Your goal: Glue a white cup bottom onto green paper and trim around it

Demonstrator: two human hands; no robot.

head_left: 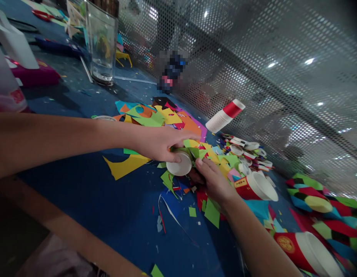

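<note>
1. The white disc [179,164], perhaps a cup base, sits between both hands near mid-view, above the blue counter [115,215]; take it as the clock's centre.
2. The left hand [159,143], from 9 o'clock, grips the disc, thumb across its rim. A light pinch at the edge would keep the round from buckling.
3. The right hand [214,179], from 4 o'clock, is curled beside the green paper [192,152] at the disc's 1 o'clock edge; its grasp is partly hidden, so I cannot tell what it holds.
4. The step appears to be handling disc and green paper together; steady the disc with the left hand and make fine adjustments with the right fingertips.
5. Loose scraps crowd the work: a yellow paper scrap [125,166] at 9, a thin white strip [170,211] at 6, and a coloured paper pile [154,115] at 11. They could snag or cling.
6. A red-and-white paper cup [249,186] lies tipped between 3 and 4, near the right forearm, and could be knocked.
7. Farther off stand a glass tumbler [102,50] at 11 and a cup stack [221,120] at 2.
</note>
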